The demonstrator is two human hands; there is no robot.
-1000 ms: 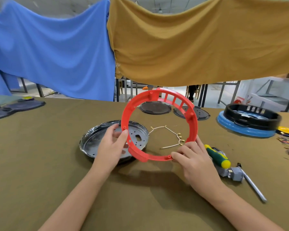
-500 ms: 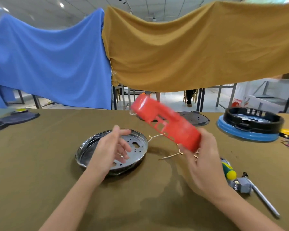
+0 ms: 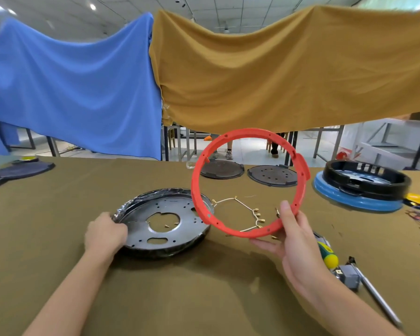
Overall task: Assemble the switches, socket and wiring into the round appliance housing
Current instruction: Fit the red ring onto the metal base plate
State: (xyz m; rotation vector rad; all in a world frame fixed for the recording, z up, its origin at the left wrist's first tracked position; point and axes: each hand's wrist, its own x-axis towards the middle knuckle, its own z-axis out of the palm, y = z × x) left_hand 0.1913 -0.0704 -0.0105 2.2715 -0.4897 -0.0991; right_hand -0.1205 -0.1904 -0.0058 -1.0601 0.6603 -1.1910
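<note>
Where a second ago both hands held the red ring [image 3: 249, 183] and half a second ago it was mid-flip in the right alone, it now stands nearly upright above the bench [image 3: 58, 238], its open face turned to the camera. The right hand [image 3: 298, 243] has its grip grasping the ring's lower edge, thumb in front and fingers behind. The left hand [image 3: 106, 232] has let go of it and now grasps the near-left rim of the metal plate [image 3: 163, 221], which lies flat on the bench. That suggests the ring is about to be matched to the plate.

The ring is thin, matte moulded plastic, with small holes round it and a raised tab on its right side. The plate is shallow, round, dull grey stamped steel, pierced with cut-outs. Behind the ring lies a pale wire harness [image 3: 243, 209] with brass terminals. A screwdriver [image 3: 327, 257] lies to the right.
</note>
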